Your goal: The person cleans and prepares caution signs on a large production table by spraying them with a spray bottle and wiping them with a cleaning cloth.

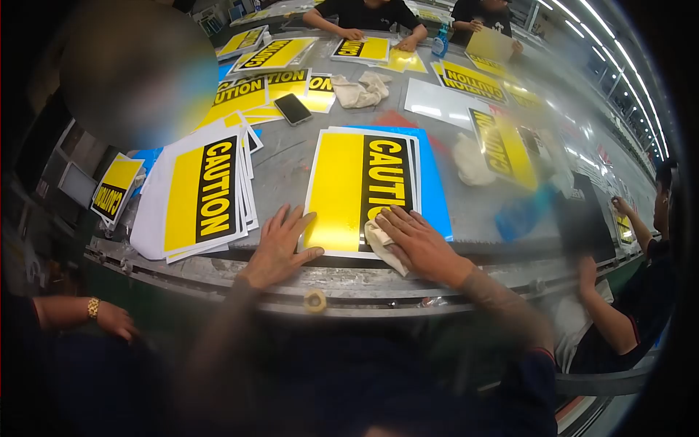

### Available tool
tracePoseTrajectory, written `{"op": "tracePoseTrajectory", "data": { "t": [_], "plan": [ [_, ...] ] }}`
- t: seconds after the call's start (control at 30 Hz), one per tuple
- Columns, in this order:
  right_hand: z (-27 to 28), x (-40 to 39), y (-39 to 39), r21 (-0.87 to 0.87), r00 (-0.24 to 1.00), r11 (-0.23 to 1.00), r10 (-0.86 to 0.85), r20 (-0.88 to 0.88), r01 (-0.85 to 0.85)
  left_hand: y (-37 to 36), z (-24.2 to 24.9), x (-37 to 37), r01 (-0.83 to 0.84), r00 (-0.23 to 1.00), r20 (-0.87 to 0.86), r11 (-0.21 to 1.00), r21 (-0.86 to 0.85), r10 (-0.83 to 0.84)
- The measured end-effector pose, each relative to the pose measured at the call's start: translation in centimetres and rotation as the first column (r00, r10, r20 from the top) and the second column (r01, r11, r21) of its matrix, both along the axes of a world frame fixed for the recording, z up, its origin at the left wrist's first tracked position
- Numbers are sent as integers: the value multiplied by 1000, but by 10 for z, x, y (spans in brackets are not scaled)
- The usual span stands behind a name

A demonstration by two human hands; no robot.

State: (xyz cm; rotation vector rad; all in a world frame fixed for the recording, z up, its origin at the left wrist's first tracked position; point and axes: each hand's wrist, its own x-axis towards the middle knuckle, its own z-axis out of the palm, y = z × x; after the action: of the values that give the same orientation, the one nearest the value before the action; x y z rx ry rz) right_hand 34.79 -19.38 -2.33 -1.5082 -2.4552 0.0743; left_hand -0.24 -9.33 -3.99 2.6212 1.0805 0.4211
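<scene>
A yellow and black CAUTION sign (333,197) lies in front of me on top of a small stack, with a blue sheet (435,193) showing under its right side. My left hand (280,246) rests at the sign's lower left edge, fingers spread and holding nothing. My right hand (422,244) presses a white cloth (380,240) onto the sign's lower right part, covering the end of the lettering. Left of my left hand is a pile of similar CAUTION signs (186,200).
More CAUTION signs (277,54), a phone (293,109), crumpled cloths (362,89) and a blue spray bottle (440,41) lie or stand across the grey table (291,153). A tape roll (314,300) is at the front rail. Other people work across the table and at both sides.
</scene>
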Motion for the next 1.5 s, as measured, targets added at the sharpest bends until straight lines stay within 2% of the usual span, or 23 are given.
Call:
{"op": "tracePoseTrajectory", "data": {
  "t": [0.07, 0.17, 0.27, 0.5, 0.6, 0.63, 0.7, 0.73, 0.77, 0.8, 0.87, 0.9, 0.97, 1.03, 1.07, 1.1, 1.17, 1.2, 1.3, 1.33, 1.4, 1.43, 1.5],
  "plan": [
    [-7, 8, 8, 29, 999, 999, 34, 20, -34, 0, 9, 3, -1, 999, -33, 1000, -29, 0],
    [8, 35, 53, -249, 961, 960, -179, -209, 124, 2, 9, 4, 2, 997, -77, 999, -50, -5],
    [-27, 84, 121, -9, 947, 972, -230, -225, 234, 4, 11, 5, 1, 996, -84, 999, -45, -5],
    [-11, 2, 43, 56, 974, 981, 190, -124, -184, 4, 10, 9, -20, 999, -47, 994, -109, 15],
    [-9, 19, 55, -173, 924, 971, 92, -372, -166, 18, -5, 10, 115, 991, 83, 981, -157, -103],
    [-6, 19, 71, -378, 687, 911, -170, -707, -164, 21, -24, 6, 107, 987, 137, 985, -135, -88],
    [-14, 40, 121, -342, 797, 935, -136, -589, -93, 21, -31, 6, 28, 999, 33, 990, -139, -24],
    [-30, 62, 143, 94, 990, 995, 38, -135, -26, 22, -24, 7, 7, 1000, 12, 984, -179, -5],
    [-49, 74, 152, 192, 990, 973, -120, -70, 132, 18, -27, 8, -17, 999, 34, 984, -178, 23],
    [-68, 95, 171, 287, 986, 955, -108, 130, 67, 11, -2, 14, -27, 999, -38, 978, -208, 19],
    [-83, 79, 161, 244, 993, 970, 48, -108, -20, -3, 23, 11, -28, 999, -31, 963, -268, 21],
    [-60, 61, 141, 13, 952, 991, 132, -275, -133, -5, 24, 10, -3, 1000, 9, 958, -288, 6],
    [-21, 30, 104, -48, 941, 943, 322, -106, -329, -1, 11, 6, 41, 994, 106, 962, -271, -12],
    [-14, 32, 113, -106, 923, 984, 95, -374, -144, -3, 6, 4, 72, 985, 169, 958, -276, -25],
    [-65, 59, 150, 212, 909, 977, 98, -405, -11, 1, -3, 5, 75, 984, 175, 960, -270, -28],
    [-38, 69, 156, -37, 917, 997, -83, -390, 75, 6, -18, 5, 74, 983, 184, 963, -259, -26],
    [-57, 83, 180, 117, 962, 993, 19, -271, 13, 20, -39, 0, 56, 987, 157, 969, -240, -18],
    [-86, 74, 189, 60, 923, 997, -21, -385, 48, 28, -48, -1, 57, 986, 162, 976, -210, -23],
    [-55, 22, 112, 124, 910, 911, 405, -87, -393, 24, -46, 2, 46, 990, 138, 970, -239, -12],
    [-43, 23, 108, -37, 933, 933, 356, -57, -358, 21, -38, 3, 36, 993, 117, 964, -264, -5],
    [-53, 45, 145, 155, 981, 974, 179, -75, -166, 16, -30, 4, 23, 990, 140, 955, -295, 19],
    [-54, 50, 148, 513, 993, 850, 106, 56, -119, 14, -27, 3, 25, 986, 162, 952, -306, 26],
    [-27, 37, 133, 129, 984, 989, 89, -153, -69, 5, -15, 2, 16, 987, 160, 962, -273, 30]
  ]
}}
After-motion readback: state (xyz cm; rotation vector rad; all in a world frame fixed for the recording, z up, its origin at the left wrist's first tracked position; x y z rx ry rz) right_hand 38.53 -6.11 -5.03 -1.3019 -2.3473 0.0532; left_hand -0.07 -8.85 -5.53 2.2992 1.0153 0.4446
